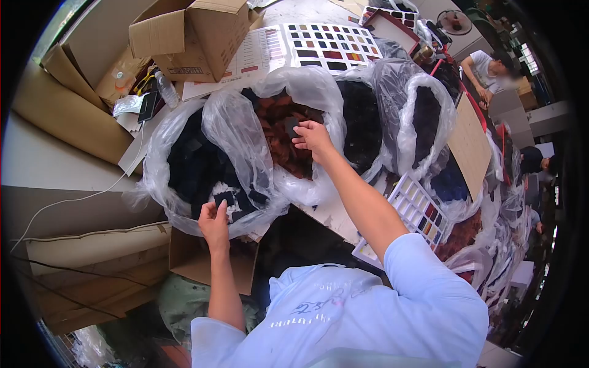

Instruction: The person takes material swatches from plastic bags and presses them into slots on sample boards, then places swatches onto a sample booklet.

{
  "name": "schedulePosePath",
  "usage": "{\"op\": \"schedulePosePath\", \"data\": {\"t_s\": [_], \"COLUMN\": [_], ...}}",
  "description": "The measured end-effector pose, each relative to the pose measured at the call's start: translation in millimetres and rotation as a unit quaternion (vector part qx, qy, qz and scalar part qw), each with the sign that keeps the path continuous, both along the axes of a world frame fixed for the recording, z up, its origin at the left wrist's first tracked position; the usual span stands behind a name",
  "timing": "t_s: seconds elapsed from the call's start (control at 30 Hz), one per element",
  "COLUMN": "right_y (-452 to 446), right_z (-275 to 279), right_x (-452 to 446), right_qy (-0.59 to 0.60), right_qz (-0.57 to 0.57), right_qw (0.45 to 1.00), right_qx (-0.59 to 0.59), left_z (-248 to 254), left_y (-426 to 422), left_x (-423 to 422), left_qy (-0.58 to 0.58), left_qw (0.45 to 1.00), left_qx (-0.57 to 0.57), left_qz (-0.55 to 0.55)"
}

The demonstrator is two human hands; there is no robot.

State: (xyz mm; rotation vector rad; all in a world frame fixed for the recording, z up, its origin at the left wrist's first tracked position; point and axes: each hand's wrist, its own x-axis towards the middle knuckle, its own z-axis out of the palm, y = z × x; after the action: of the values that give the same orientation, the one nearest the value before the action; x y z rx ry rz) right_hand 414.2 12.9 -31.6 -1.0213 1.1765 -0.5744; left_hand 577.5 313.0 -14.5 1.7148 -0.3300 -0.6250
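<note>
My left hand (213, 224) pinches a small dark fabric swatch (224, 198) over the near edge of a plastic bag of dark pieces (193, 156). White scraps (232, 208) lie just beyond those fingers. Held between the fingertips of my right hand (313, 138) is a dark grey swatch (291, 127). It hovers over a clear plastic bag (307, 86) filled with rust-brown pieces (273, 116). Whether the swatch touches the pieces below, I cannot tell.
A sample card (331, 46) with rows of coloured swatches lies behind the bags, beside an open cardboard box (184, 40). More bags of dark pieces (362, 116) stand to the right. Another swatch card (420, 208) lies by my right arm. Another person (488, 73) sits at the far right.
</note>
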Motion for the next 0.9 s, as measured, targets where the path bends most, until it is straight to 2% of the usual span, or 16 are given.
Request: {"op": "schedulePosePath", "data": {"t_s": [0.03,0.1,0.17,0.23,0.3,0.37,0.43,0.57,0.63,0.7,0.77,0.83,0.9], "right_y": [10,37,71,106,139,169,194,190,162,129,105,88,78], "right_z": [15,36,55,71,63,57,54,26,24,13,9,-5,-16], "right_x": [-17,-60,-110,-162,-221,-280,-336,-436,-464,-486,-502,-513,-518], "right_qy": [-0.033,-0.016,0.017,-0.004,0.001,-0.084,-0.083,0.023,0.047,0.123,0.181,0.143,0.162], "right_qz": [-0.009,0.021,0.03,0.002,-0.038,-0.069,-0.117,-0.226,-0.275,-0.265,-0.241,-0.236,-0.167], "right_qw": [0.999,0.998,0.994,0.999,0.999,0.994,0.989,0.973,0.957,0.937,0.924,0.935,0.955], "right_qx": [-0.013,-0.063,-0.101,-0.047,-0.037,-0.03,-0.036,-0.045,-0.082,-0.193,-0.237,-0.223,-0.187], "left_z": [0,0,10,21,27,20,21,19,6,3,2,3,-1], "left_y": [-9,-25,-48,-71,-91,-112,-135,-197,-231,-258,-274,-283,-283], "left_x": [-3,-15,-42,-76,-117,-156,-201,-300,-348,-388,-422,-449,-465], "left_qy": [0.0,0.097,0.142,0.176,0.183,0.199,0.179,0.053,-0.075,-0.083,-0.121,-0.167,-0.198], "left_qw": [1.0,0.993,0.98,0.961,0.94,0.905,0.875,0.816,0.787,0.771,0.762,0.723,0.713], "left_qx": [-0.003,-0.043,-0.052,-0.048,-0.03,-0.013,0.02,0.009,-0.027,-0.012,-0.009,0.035,0.057], "left_qz": [-0.019,-0.056,-0.128,-0.21,-0.286,-0.375,-0.45,-0.576,-0.612,-0.631,-0.636,-0.67,-0.67]}}
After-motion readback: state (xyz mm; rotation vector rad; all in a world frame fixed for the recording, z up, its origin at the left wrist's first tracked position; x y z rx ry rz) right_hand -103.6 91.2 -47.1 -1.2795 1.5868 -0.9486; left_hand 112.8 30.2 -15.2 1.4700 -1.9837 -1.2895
